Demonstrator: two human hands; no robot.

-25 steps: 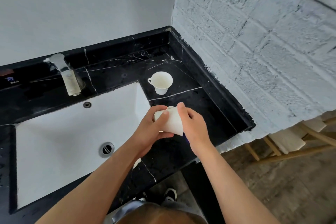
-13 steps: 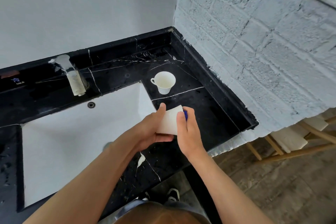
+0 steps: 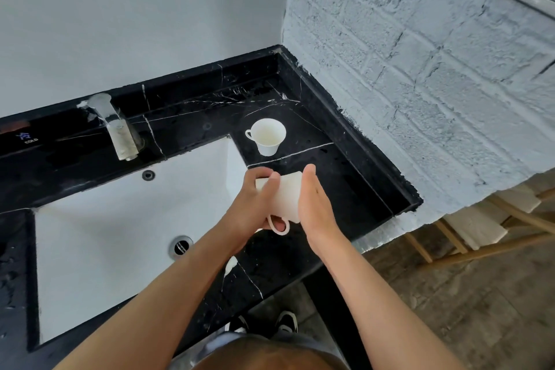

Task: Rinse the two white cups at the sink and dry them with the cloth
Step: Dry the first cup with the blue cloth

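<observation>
Cup (image 3: 285, 195) sideways, gripped in my left hand (image 3: 252, 207) so my right hand (image 3: 315, 207), fingers straight, presses against it, likely drying. Cloth hidden; other cup (image 3: 268, 135) waits on table (image 3: 345, 183).

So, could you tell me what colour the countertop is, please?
The countertop is black with thin white veins; head view.

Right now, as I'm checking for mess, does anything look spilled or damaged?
A white blotch lies on the front strip of the black marble counter, below the left hand gripping the tilted white cup; chip or residue, I cannot tell. Rough white paint smears the counter's edge along the painted brick wall.
</observation>
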